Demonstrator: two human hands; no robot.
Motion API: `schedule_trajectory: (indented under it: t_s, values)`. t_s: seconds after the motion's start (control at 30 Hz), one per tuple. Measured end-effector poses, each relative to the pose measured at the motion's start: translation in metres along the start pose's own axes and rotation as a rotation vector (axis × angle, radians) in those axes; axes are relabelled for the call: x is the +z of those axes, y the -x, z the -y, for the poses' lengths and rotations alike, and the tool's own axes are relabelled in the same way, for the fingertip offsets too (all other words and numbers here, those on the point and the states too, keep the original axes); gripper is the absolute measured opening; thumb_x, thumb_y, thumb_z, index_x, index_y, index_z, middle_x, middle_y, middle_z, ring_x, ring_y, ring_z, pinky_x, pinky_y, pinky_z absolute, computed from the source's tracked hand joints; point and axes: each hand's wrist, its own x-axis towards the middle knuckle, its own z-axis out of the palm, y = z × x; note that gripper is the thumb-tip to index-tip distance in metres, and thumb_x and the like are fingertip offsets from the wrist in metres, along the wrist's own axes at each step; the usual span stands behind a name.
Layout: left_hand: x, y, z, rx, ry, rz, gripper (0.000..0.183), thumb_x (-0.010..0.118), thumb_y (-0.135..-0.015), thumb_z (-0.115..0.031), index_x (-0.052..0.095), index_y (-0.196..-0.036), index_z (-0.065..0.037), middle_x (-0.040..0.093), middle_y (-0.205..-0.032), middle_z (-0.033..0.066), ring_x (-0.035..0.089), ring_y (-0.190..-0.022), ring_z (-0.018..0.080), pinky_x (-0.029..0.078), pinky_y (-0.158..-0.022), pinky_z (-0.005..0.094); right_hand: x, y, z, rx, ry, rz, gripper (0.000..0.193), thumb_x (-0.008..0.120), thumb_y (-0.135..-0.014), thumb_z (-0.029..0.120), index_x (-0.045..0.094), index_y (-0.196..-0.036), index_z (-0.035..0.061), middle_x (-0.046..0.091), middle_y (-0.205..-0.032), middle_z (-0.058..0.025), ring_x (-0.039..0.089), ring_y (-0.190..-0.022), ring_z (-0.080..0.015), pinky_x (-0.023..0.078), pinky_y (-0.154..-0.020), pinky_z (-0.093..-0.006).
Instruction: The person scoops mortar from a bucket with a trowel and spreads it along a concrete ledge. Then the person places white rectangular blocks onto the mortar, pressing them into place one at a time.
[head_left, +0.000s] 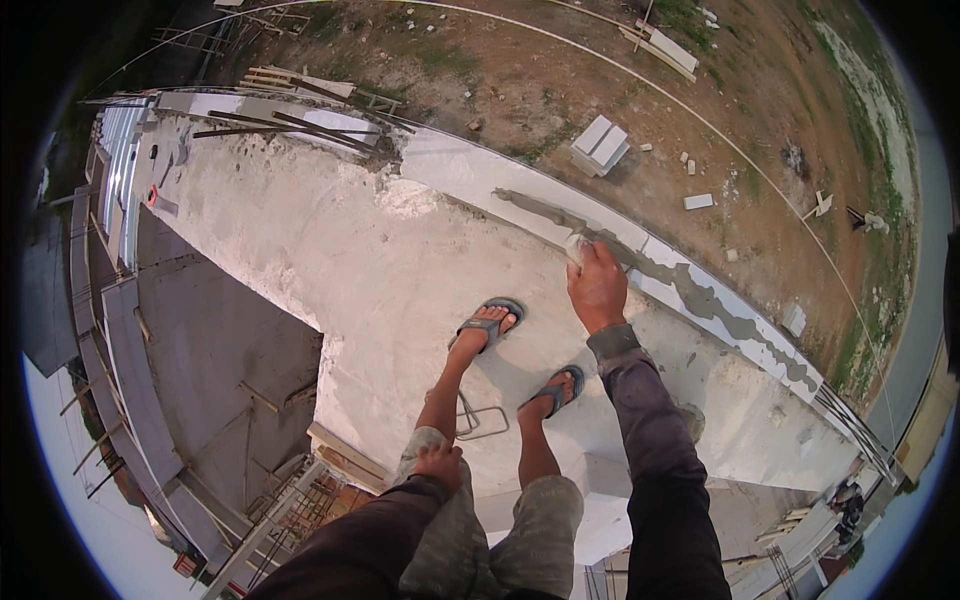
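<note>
Holding a pale lump [574, 247] in my right hand [598, 285], left hand [439, 464] on knee [424, 438], grip unclear, I may fall by overreaching the wall [655, 248].

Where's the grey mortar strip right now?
In the head view, the grey mortar strip runs along the white ledge, from above centre down toward the right rim, passing beside the right hand.

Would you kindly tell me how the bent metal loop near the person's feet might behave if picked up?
The bent metal loop would probably feel stiff, as its thin rod holds angular bends. It is likely light for its span, since the pale surface shows through its open middle. It seems unlikely to roll, having straight sides rather than a round outline.
</note>
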Motion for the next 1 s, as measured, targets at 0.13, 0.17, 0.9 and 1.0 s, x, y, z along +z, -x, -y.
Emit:
schedule_trajectory:
  t_s: [0.13, 0.17, 0.9, 1.0]
  values:
    - [0.0, -0.001, 0.002, -0.025, 0.016, 0.044, 0.035, 0.064, -0.078, -0.026, 0.064, -0.111, -0.013, 0.06, -0.116, 0.0102, 0.056, -0.116, 0.0282, 0.039, -0.097, 0.0507, 0.015, -0.012, 0.02, -0.028, -0.027, 0.011, 0.035, 0.073, -0.079, 0.014, 0.064, -0.11, 0.0015, 0.06, -0.102, -0.0131, 0.061, -0.097, -0.0336, 0.051, -0.081, -0.0443]
    - [0.0, -0.001, 0.005, -0.018, 0.011, 0.052, 0.037, 0.064, -0.079, -0.027, 0.063, -0.113, -0.013, 0.06, -0.117, 0.0106, 0.055, -0.118, 0.0277, 0.039, -0.098, 0.05, 0.018, -0.012, 0.021, -0.043, -0.055, -0.001, 0.035, 0.073, -0.079, 0.014, 0.064, -0.11, 0.0012, 0.06, -0.103, -0.013, 0.061, -0.098, -0.0334, 0.051, -0.081, -0.0441]
    - [-0.04, -0.018, -0.01, -0.05, -0.375, 0.235, 0.034, 0.066, -0.079, -0.027, 0.067, -0.107, -0.007, 0.059, -0.118, 0.0133, 0.057, -0.115, 0.0337, 0.04, -0.1, 0.0508, 0.022, 0.466, -0.304, 1.635, 0.047, 0.124, 0.03, 0.061, -0.086, 0.026, 0.07, -0.102, 0.0024, 0.07, -0.106, -0.0222, 0.068, -0.103, -0.0378, 0.053, -0.091, -0.0487]
    - [-0.042, -0.013, -0.014, 0.03, -0.366, 0.148, 0.027, 0.065, -0.082, -0.024, 0.065, -0.104, -0.009, 0.06, -0.116, 0.0117, 0.057, -0.113, 0.0333, 0.04, -0.099, 0.0511, 0.071, 0.467, -0.346, 1.633, 0.002, 0.023, 0.031, 0.06, -0.085, 0.028, 0.073, -0.097, 0.0031, 0.071, -0.105, -0.0218, 0.067, -0.105, -0.0385, 0.053, -0.091, -0.0492]
